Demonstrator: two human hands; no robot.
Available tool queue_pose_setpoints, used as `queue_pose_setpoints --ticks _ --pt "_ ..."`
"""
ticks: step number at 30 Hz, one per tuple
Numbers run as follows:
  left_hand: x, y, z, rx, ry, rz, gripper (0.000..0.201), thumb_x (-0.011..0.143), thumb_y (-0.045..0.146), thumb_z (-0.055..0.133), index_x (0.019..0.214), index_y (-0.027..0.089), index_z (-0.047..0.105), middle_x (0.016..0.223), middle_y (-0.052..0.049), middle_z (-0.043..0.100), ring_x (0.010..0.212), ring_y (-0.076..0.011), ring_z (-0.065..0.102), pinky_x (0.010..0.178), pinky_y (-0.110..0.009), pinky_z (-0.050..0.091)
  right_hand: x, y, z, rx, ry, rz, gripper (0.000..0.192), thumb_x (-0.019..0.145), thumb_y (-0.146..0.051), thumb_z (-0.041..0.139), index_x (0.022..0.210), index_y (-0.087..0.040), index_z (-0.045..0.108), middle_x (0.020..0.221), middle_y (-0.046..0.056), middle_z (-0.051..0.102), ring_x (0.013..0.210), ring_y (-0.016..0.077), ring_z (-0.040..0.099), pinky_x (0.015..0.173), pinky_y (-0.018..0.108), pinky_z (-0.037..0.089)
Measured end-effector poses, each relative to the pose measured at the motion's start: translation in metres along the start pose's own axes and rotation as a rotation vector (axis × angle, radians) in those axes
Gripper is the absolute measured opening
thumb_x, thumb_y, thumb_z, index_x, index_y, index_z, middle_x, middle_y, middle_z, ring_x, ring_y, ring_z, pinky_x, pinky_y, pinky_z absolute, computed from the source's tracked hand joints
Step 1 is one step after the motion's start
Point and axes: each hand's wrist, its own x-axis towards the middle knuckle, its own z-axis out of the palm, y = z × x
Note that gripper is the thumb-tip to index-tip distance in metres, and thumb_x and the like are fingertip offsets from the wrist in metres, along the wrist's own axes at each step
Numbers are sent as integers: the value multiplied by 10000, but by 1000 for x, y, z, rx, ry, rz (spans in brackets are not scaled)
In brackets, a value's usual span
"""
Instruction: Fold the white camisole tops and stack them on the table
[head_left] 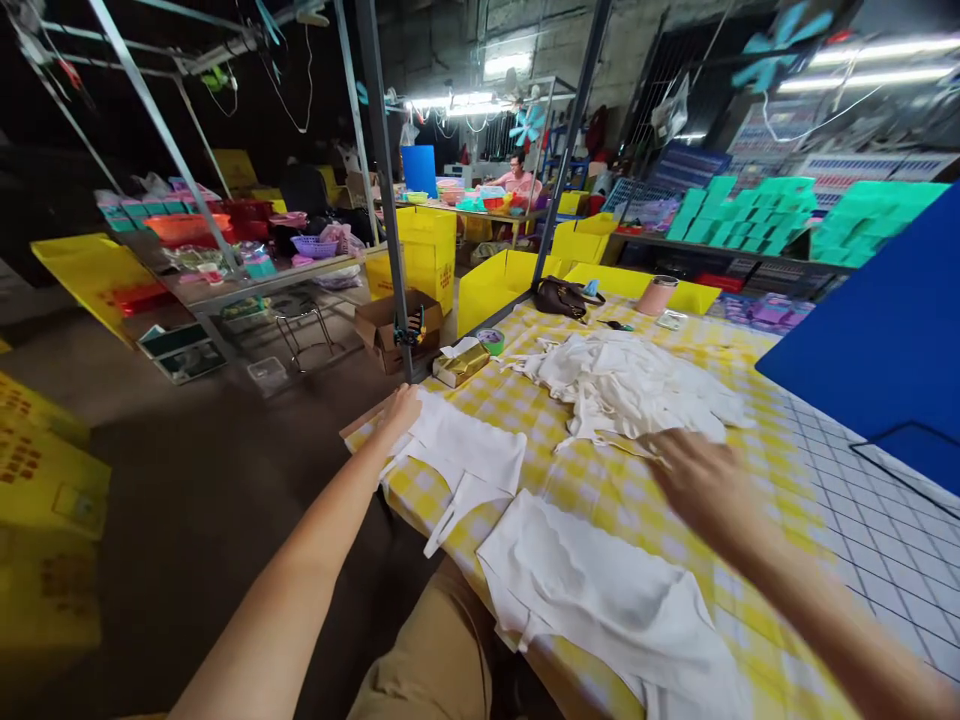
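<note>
A white strappy top (476,440) lies flat near the table's left corner, one strap hanging over the edge. My left hand (403,410) is at its far left end, fingers curled in on the cloth. Closer to me, a second white top (600,580) is spread along the front edge, slightly wrinkled. My right hand (694,468) is at the near side of a loose pile of white tops (637,375). Motion smears its fingers; a thin strap runs from the pile towards them, but whether they grip it is unclear.
A yellow checked cloth (536,415) covers the table. A gold tissue box (460,365), green tape roll (491,341), dark bag (564,298) and pink cup (657,295) stand behind. A metal post (386,190) rises at the left corner; a blue panel (885,340) stands right. Another person (517,178) sits far back.
</note>
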Motion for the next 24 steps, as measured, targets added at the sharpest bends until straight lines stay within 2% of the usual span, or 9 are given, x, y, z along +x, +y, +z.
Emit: queue_pose_setpoints --ticks 2,3,6,10,14,17,21,24 --pt "12 -5 4 19 -12 -48 272 861 182 418 1097 123 539 1149 -153 549 1092 -242 523 875 -311 417 20 -34 28 192 -231 113 202 856 -224 512 1012 -163 626 1026 103 620 895 190 586 793 313 438" --pt "17 -7 6 24 -22 -68 269 863 209 433 1091 115 540 1142 -162 553 1082 -249 531 860 -314 424 30 -51 44 337 -380 224 200 847 -207 510 998 -160 632 1029 103 622 896 182 587 780 281 426" --pt "30 -16 13 21 -72 -105 284 845 269 498 1061 94 556 1080 -172 595 1022 -252 571 815 -300 437 57 -88 90 406 -481 351 172 823 -242 515 862 -150 654 873 89 651 753 167 609 645 244 417" --pt "46 -27 20 -13 -147 -121 257 810 313 553 959 112 605 966 -140 650 931 -225 613 737 -252 442 77 -102 127 430 -465 474 238 792 -352 521 762 -145 633 833 117 640 768 210 603 609 266 392" --pt "60 -34 20 -68 -186 -90 187 735 307 628 803 133 630 852 -90 667 827 -204 621 660 -238 430 84 -107 138 507 -420 533 71 703 -231 573 679 -166 588 860 101 626 788 209 585 609 258 379" --pt "65 -35 16 -126 -166 -55 148 706 288 648 754 149 624 803 -44 659 769 -175 606 630 -227 414 86 -113 142 591 -377 557 62 699 -176 518 640 -186 534 764 55 615 716 181 569 577 247 369" --pt "67 -36 14 -209 -115 -38 155 718 286 631 802 157 624 785 -18 656 715 -145 587 600 -213 403 86 -117 146 698 -326 590 32 686 -176 480 697 -201 498 660 13 579 629 164 543 535 243 372" --pt "67 -37 15 -251 -95 -25 147 736 259 607 835 154 633 787 -15 666 705 -135 588 599 -202 404 85 -118 147 772 -299 593 188 675 -203 497 862 -198 514 673 -6 567 624 160 549 536 242 401"
